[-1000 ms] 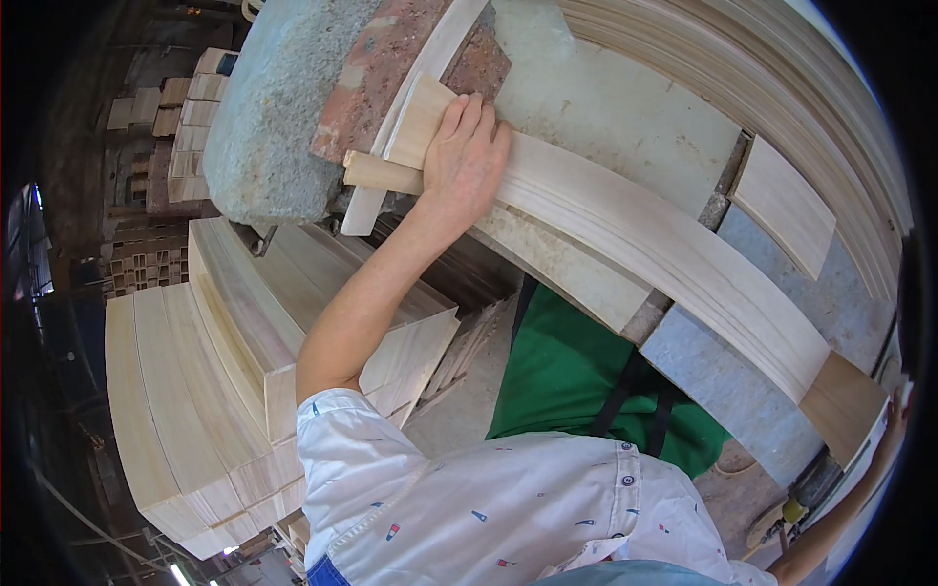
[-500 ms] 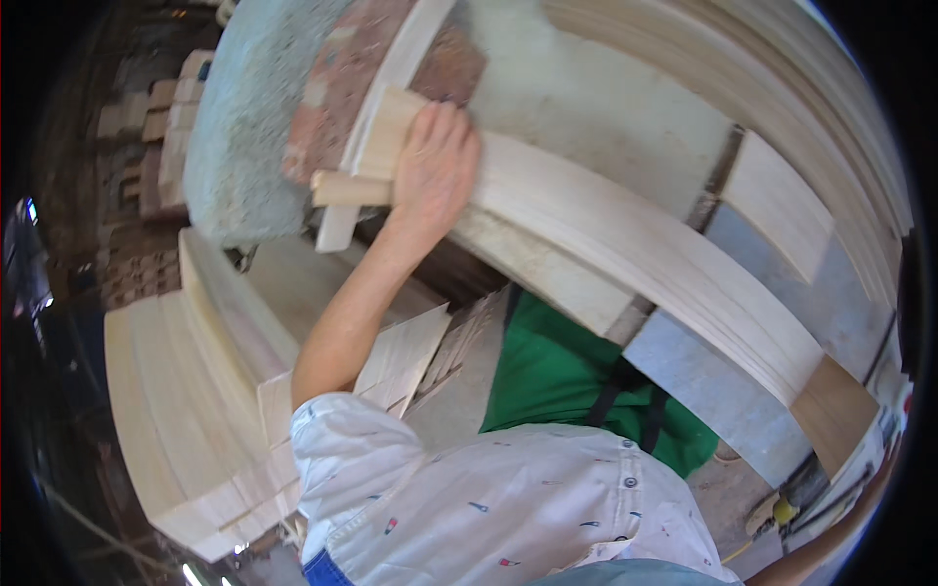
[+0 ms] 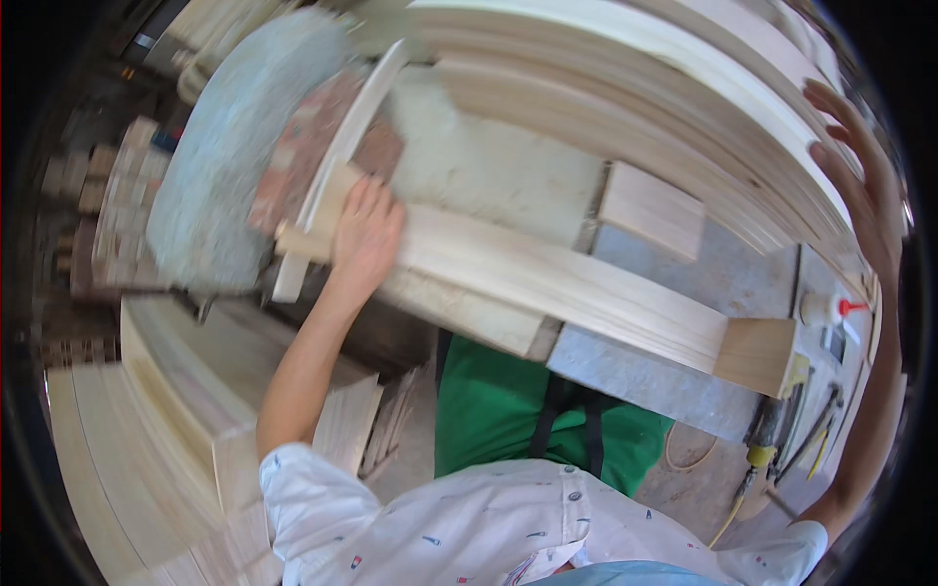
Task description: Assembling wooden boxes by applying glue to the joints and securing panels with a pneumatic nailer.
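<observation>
Left hand [image 3: 367, 234] clamped over the left end of the long board [image 3: 567, 289], right hand [image 3: 869, 195] raised, fingers spread.
Can't tell if it's touching the stacked boards [image 3: 625, 107]. Long board lies along the tabletop's near edge [image 3: 655, 386], running far-left to near-right.

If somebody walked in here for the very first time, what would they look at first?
Probably the long pale board slanting across the middle, with the person's left grip near its left end. The big, rough blue-grey block at upper left might catch the eye next. Bright colours stand out too: the green cloth at lower middle, and the small white bottle with a red tip at right.
</observation>
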`<state>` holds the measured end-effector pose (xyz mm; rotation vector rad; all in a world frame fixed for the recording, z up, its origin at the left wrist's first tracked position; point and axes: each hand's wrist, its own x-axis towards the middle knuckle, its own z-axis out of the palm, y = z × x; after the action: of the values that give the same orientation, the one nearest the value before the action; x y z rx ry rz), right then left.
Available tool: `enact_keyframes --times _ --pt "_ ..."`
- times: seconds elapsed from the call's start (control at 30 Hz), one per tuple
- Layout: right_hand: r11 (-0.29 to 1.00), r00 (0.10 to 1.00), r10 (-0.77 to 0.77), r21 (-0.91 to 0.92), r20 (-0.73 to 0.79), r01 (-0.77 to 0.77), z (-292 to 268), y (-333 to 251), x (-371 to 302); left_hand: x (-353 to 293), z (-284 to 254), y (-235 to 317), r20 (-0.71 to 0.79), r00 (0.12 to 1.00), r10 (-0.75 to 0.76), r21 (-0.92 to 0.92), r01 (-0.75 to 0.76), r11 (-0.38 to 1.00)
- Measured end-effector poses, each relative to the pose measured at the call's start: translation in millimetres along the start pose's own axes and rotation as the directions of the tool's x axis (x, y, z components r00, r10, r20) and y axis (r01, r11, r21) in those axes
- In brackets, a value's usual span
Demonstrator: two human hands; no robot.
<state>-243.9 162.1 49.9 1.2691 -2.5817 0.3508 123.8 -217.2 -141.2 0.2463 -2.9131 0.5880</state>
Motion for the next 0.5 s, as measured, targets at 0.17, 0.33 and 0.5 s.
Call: enact_keyframes --times 0.17,0.33,0.5 --pt "0.959 0.976 -0.203 -0.188 0.075 0.213 63 14 75 29 -5 10 -0.004 1.000 -0.012 -0.009 0.012 1.000" --pt "0.986 0.982 -0.152 -0.048 0.115 0.158 113 21 116 19 -3 8 0.029 0.998 -0.049 0.057 0.047 0.997" --pt "0.974 0.968 -0.212 0.107 0.136 0.198 118 -15 122 15 -5 11 0.000 0.999 -0.049 0.010 0.049 0.999"
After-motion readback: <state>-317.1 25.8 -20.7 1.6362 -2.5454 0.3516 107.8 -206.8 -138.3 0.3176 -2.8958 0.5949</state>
